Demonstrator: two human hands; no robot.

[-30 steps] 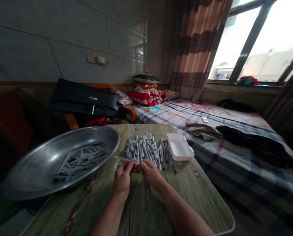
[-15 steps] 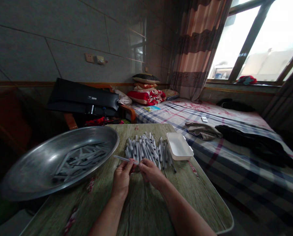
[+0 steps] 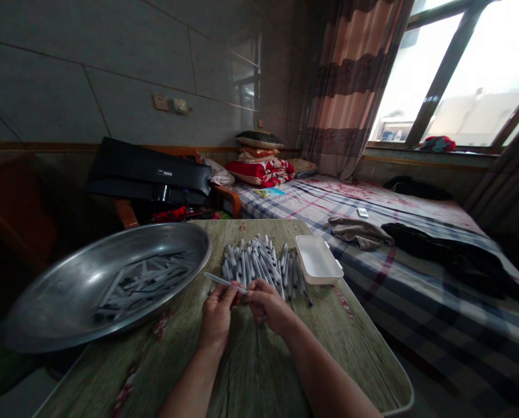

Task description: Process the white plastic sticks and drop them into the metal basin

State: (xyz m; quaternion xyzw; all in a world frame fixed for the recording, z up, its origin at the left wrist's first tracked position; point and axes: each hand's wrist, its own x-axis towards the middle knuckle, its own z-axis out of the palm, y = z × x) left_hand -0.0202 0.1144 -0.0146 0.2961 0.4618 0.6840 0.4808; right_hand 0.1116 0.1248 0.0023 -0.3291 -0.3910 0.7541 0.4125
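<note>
Between my two hands is one slim, whitish translucent pen [image 3: 217, 279], its free end pointing left toward the basin. My left hand [image 3: 218, 307] pinches it near the middle with thumb and fingers. At its right end, my right hand [image 3: 267, 303] has its fingers closed on the same pen; the tip there is hidden by the fingers. Just beyond my hands lies a heap of similar pens [image 3: 255, 258], pale-bodied, some with dark ends. On the left, a large metal basin [image 3: 76, 247] holds many more pens [image 3: 148, 278].
A white plastic box [image 3: 318, 259] stands at the right edge of the wood-patterned table [image 3: 251, 371]. Behind and right is a bed [image 3: 372, 284] with a dark garment [image 3: 451, 255] and a grey-brown cloth [image 3: 359, 232]. A black flat panel [image 3: 146, 173] leans at the back left.
Almost nothing differs. My hands and the pen appear very slightly shifted to the right, along with a small shift of the whole view. Both hands keep hold of the pen.
</note>
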